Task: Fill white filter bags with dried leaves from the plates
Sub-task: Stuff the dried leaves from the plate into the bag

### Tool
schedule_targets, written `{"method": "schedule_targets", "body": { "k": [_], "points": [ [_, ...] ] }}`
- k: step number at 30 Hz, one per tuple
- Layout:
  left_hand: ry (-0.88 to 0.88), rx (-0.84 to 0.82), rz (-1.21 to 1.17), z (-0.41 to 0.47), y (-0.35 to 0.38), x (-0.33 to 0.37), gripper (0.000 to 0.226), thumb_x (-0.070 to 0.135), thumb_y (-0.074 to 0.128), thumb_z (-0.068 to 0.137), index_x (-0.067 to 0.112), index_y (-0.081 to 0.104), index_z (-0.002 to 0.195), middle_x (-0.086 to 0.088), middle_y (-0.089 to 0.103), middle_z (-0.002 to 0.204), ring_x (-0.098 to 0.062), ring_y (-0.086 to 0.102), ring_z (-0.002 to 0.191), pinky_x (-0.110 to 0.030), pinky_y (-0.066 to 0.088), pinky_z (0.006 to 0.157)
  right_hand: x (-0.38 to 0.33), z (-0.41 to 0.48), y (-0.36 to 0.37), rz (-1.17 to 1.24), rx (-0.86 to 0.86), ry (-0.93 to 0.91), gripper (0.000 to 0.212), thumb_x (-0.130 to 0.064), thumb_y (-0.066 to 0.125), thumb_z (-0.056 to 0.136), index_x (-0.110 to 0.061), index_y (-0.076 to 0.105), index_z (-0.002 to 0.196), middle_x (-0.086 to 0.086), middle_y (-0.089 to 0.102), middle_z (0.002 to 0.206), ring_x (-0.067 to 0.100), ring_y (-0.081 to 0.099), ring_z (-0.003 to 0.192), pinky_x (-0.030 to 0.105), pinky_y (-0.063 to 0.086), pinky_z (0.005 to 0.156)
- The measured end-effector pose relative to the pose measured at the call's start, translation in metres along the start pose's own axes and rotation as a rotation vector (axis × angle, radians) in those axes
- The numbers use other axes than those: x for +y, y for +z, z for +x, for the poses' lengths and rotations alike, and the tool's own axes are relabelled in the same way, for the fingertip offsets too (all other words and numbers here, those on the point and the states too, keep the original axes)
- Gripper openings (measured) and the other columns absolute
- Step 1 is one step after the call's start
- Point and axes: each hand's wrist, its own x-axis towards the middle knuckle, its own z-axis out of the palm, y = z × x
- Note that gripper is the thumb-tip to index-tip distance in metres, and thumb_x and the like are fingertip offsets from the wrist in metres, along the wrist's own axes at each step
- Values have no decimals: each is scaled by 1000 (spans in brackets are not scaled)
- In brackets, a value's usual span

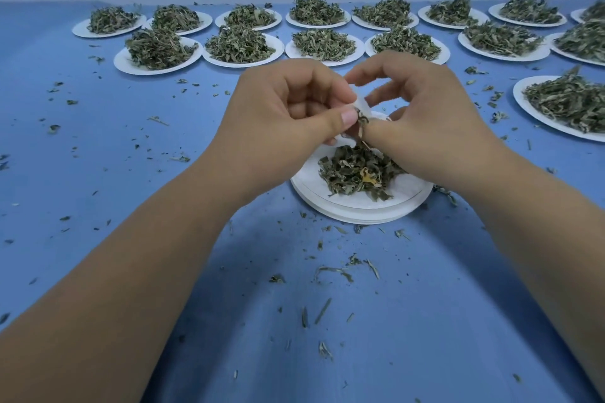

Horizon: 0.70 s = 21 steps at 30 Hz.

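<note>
Both hands meet over a stack of white plates (360, 206) at the table's middle. A small heap of dried leaves (355, 173) lies on the top plate. My left hand (288, 108) pinches the edge of a small white filter bag (362, 105) between thumb and fingers. My right hand (419, 108) grips the bag's other side, its thumb pressing a few dried leaves (361, 121) at the bag's mouth. Most of the bag is hidden behind my fingers.
Two rows of white plates heaped with dried leaves, such as one (157, 49) at the left and another (327, 42) behind my hands, line the far side of the blue table (131, 141). More plates (569, 105) stand at the right. Loose leaf bits litter the cloth.
</note>
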Motion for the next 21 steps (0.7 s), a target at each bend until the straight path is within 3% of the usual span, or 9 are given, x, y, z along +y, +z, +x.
{"method": "schedule_targets", "body": {
  "k": [4, 8, 11, 14, 15, 18, 21],
  "points": [
    [-11, -84, -67, -1, -1, 2, 12, 1, 74, 82, 9, 70, 90, -5, 69, 78, -24, 67, 72, -33, 60, 67, -3, -2, 2, 147, -122, 11, 33, -9, 73, 80, -31, 72, 104, -12, 74, 107, 3, 72, 93, 22, 53, 74],
    [-8, -131, -62, -3, 0, 4, 15, -3, 76, 82, 6, 69, 90, -1, 67, 75, -22, 63, 66, -34, 60, 68, -5, 0, 7, 18, 64, 40, 23, -19, 69, 65, -34, 70, 84, -15, 73, 88, -2, 67, 74, 16, 47, 63],
    [7, -143, -47, -4, 1, 5, 15, -2, 77, 81, 8, 69, 90, -3, 68, 75, -23, 63, 64, -34, 59, 68, -4, 2, 10, -83, 152, 43, 24, -13, 74, 68, -30, 66, 83, -15, 69, 86, -4, 56, 67, 11, 40, 56],
    [16, -52, 36, -3, 4, 5, 14, 3, 77, 79, 11, 70, 89, -7, 69, 77, -32, 65, 68, -40, 61, 69, -4, 0, 8, -63, 129, 41, 25, -23, 78, 70, -31, 68, 91, -19, 69, 92, -10, 57, 74, 9, 42, 61],
    [23, 8, 94, -2, 3, 4, 14, 4, 76, 79, 13, 70, 88, -5, 69, 77, -28, 65, 68, -40, 59, 67, -5, 0, 6, -40, 119, 51, 25, -25, 79, 71, -33, 68, 92, -20, 69, 94, -11, 57, 74, 9, 42, 63],
    [33, 194, 270, 2, 1, -2, 15, 3, 73, 81, 17, 69, 85, 6, 66, 75, -6, 57, 61, -26, 53, 56, -6, 1, 0, 60, 56, 102, 24, -28, 80, 80, -36, 68, 99, -22, 68, 106, -1, 65, 80, 24, 55, 73],
    [18, 278, 299, 3, 0, -4, 18, 4, 72, 83, 22, 67, 83, 6, 66, 74, -14, 58, 57, -17, 46, 56, -10, 1, -4, 146, -16, 119, 20, -23, 73, 88, -36, 69, 103, -22, 68, 112, 15, 71, 83, 32, 60, 70]
  ]
}}
